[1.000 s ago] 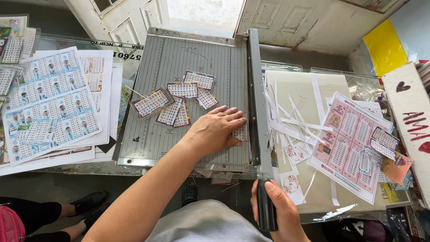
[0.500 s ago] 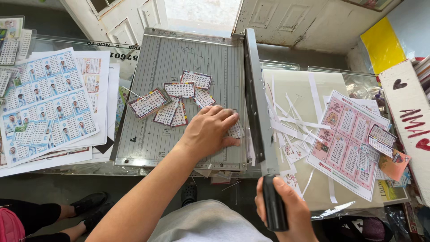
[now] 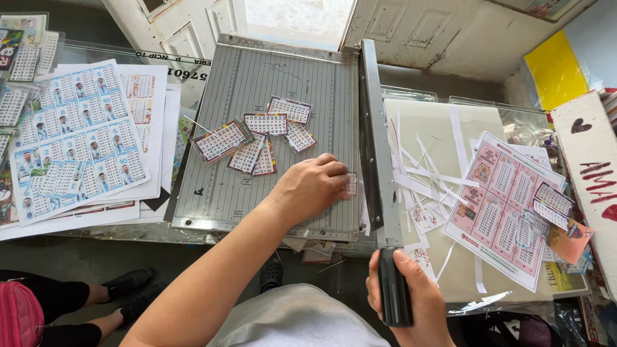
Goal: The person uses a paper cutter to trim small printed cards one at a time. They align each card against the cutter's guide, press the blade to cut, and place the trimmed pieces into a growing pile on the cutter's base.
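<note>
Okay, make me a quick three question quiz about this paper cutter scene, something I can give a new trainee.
1. True or false: the right hand grips the black handle of the cutter's blade arm.
2. What does the left hand press flat on the grey cutter bed? A) a small printed card at the blade edge B) a roll of tape C) a pair of scissors
3. On which side of the blade arm do the white paper strips lie?

Key: 1 true; 2 A; 3 the right side.
</note>
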